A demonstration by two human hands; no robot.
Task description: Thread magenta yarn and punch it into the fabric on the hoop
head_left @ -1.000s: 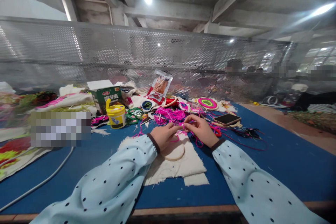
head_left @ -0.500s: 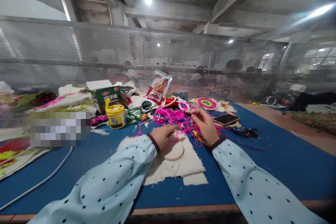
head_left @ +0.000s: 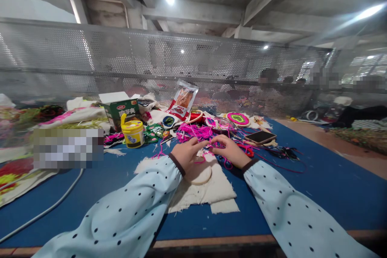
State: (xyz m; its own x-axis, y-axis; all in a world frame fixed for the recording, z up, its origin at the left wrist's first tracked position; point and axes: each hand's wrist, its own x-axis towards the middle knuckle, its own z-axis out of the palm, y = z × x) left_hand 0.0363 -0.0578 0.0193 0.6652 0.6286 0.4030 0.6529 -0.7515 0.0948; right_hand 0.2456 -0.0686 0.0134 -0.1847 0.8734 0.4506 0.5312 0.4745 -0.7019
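Observation:
My left hand point(head_left: 188, 154) is closed in a pinch over an embroidery hoop point(head_left: 201, 182). Pink yarn point(head_left: 200, 162) loops from beneath its fingers across the hooped cloth. Fingertips of my right hand point(head_left: 232, 152) almost meet the left ones, bent together in a pinch. What lies between the right fingers is too small to make out. White cloth point(head_left: 222, 195) with frayed edges is stretched in the hoop and spreads flat around it. Just beyond both hands is a tangled heap of bright pink yarn point(head_left: 193, 132).
Blue table point(head_left: 302, 205) carries a yellow tub point(head_left: 133, 135), a green box point(head_left: 119, 109) and an upright snack packet point(head_left: 184, 98). A phone point(head_left: 260, 137) lies to the right. Round yarn piece point(head_left: 238, 119) sits behind. A grey cable point(head_left: 65, 197) crosses the left; a perforated metal screen point(head_left: 136, 60) stands behind.
My right hand has come down and left, towards my left fingertips. A thin dark item seen at its fingertips before no longer shows. My left hand's fingers have lifted slightly.

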